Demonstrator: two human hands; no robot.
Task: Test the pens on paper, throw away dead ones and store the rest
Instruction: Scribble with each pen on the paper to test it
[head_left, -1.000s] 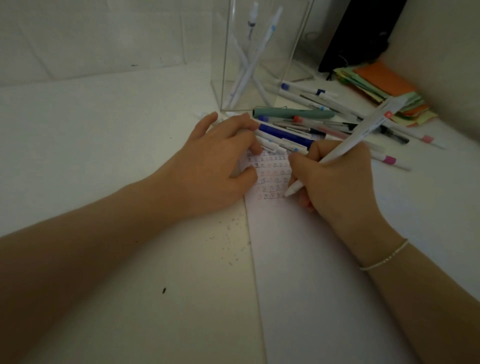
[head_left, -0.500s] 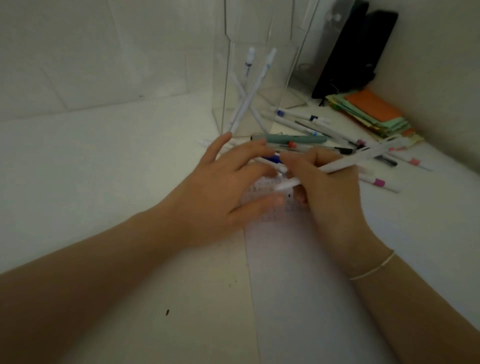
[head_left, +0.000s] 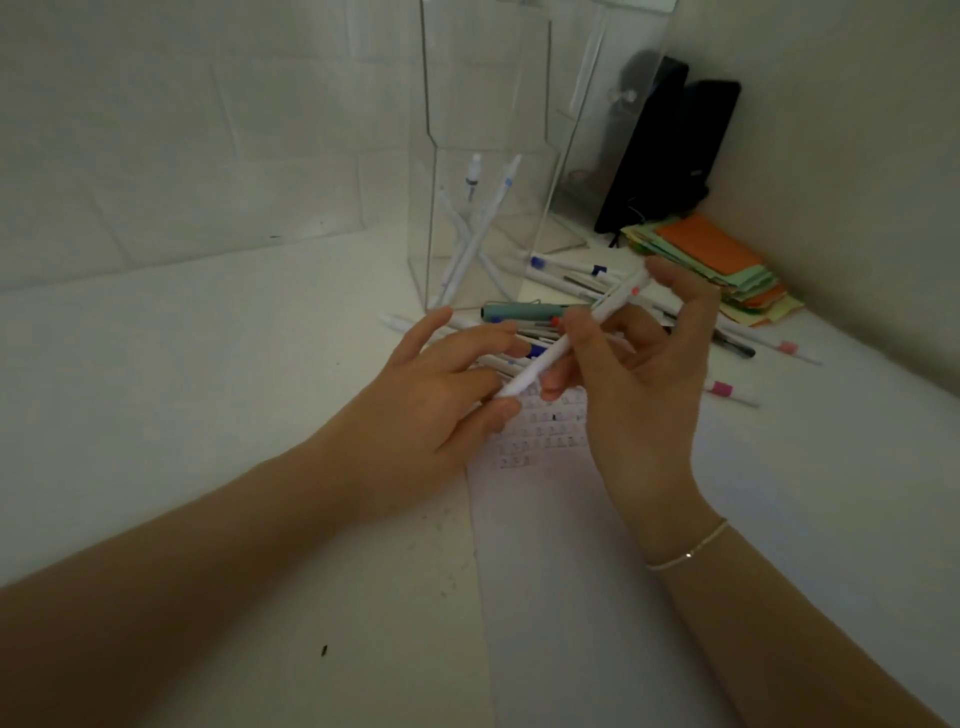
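Pens are being sorted at a dim white desk (head_left: 182, 364), where a person is working over a sheet of paper (head_left: 561, 571) lying nearest the camera, its upper part covered with rows of small test marks. Above those marks, the right hand (head_left: 639, 384) is holding a white pen (head_left: 566, 340) clear of the sheet, fingers curled around the barrel with one fingertip near its far, orange-marked end. The left hand (head_left: 441, 395) is meeting the pen's near tip, thumb and forefinger seemingly closing on it while the other fingers are spreading loosely; whether that is a firm pinch cannot be told. The step in hand appears to be retracting or passing a tested pen, and doing it well likely means keeping the tip off the skin and steering it toward the holder without disturbing the heap. Just beyond the hands, a pile of untested pens (head_left: 545, 317) is lying on the desk, a teal one on top. Farther back, a clear acrylic holder (head_left: 483, 171) is keeping a few white pens (head_left: 467, 244) leaning crosswise. At the rear right, a stack of coloured paper (head_left: 717, 265) is sitting beside dark upright objects (head_left: 670, 150) too shadowed to identify. No bin for dead pens is in view, and the marks are too small and faint to show whether this pen wrote.
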